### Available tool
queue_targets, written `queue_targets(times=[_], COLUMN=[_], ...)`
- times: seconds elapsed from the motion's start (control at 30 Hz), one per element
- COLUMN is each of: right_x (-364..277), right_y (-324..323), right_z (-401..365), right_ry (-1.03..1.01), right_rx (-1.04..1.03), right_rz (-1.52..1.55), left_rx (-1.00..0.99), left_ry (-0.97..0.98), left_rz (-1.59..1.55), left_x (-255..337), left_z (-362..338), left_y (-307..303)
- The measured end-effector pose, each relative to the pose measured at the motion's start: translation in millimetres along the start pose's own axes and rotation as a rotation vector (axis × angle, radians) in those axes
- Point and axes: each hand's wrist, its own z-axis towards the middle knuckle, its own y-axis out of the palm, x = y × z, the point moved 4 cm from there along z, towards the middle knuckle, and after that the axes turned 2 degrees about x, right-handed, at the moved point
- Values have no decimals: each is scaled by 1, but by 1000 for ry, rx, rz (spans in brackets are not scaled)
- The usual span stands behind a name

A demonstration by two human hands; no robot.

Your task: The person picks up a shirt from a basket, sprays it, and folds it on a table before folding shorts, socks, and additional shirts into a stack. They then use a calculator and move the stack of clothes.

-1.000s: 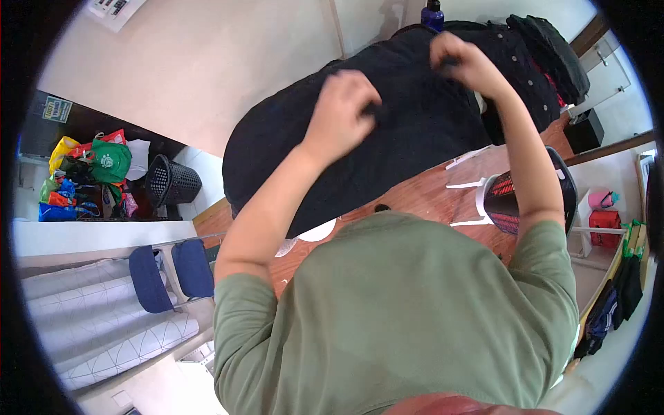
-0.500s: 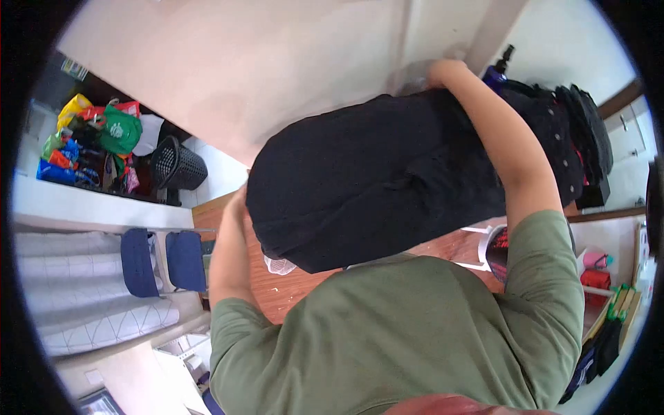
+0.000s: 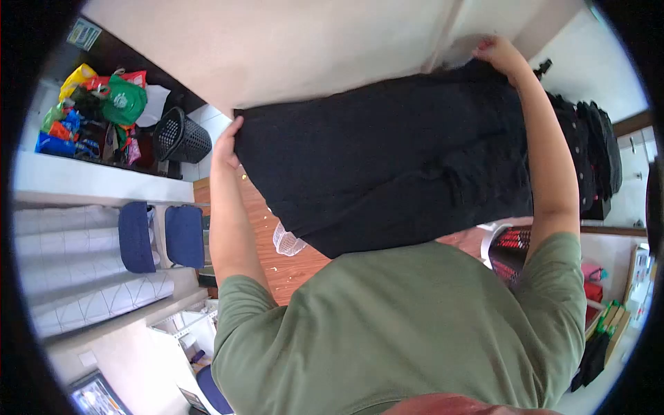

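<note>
Black cloth [image 3: 380, 152] spreads wide, its far edge along a pale wall [image 3: 311, 48]. The left hand [image 3: 227, 146] pinches the far left corner; the right hand [image 3: 499, 57] is at the far right edge, its grip unclear. Even tension should ease the creases, though wall and dark clothes [image 3: 600, 149] limit room.

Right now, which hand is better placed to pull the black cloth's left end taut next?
Probably the left hand: it is at the upper-left corner of the black cloth, while the right hand is near the opposite end.
</note>
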Motion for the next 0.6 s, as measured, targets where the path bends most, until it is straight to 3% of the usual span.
queue_targets(times=[0.1, 0.17, 0.2, 0.3, 0.33, 0.37, 0.43, 0.5, 0.53, 0.6], right_x=[-14, -13, -14, -12, -7, 3, 30, -15, -43, -63], right_y=[-24, -28, -31, -38, -40, -38, -35, -52, -60, -73], right_z=[-11, -8, -9, 0, 6, 19, 35, -1, -18, -40], right_ry=[-58, -47, -38, -134, -180, -211, -268, -83, 6, -5], right_rx=[51, 78, 59, 69, 82, 100, 144, 82, 51, 162], right_rz=[-1, 141, 190, 181, 151, 187, 254, 277, 295, 355], left_rx=[78, 217, 400, 513, 489, 345, -57, -142, -193, -296], left_ry=[587, 949, 966, 996, 975, 782, 308, 289, 377, 553], left_rz=[158, 618, 1051, 1229, 1098, 879, -100, -364, -348, -230], left_x=[30, 45, 54, 66, 70, 71, 72, 77, 79, 79], left_z=[-5, -19, -32, -30, -32, -12, 38, -3, -22, -54], left_y=[3, 5, 9, -1, -2, -20, -62, -38, -28, -22])
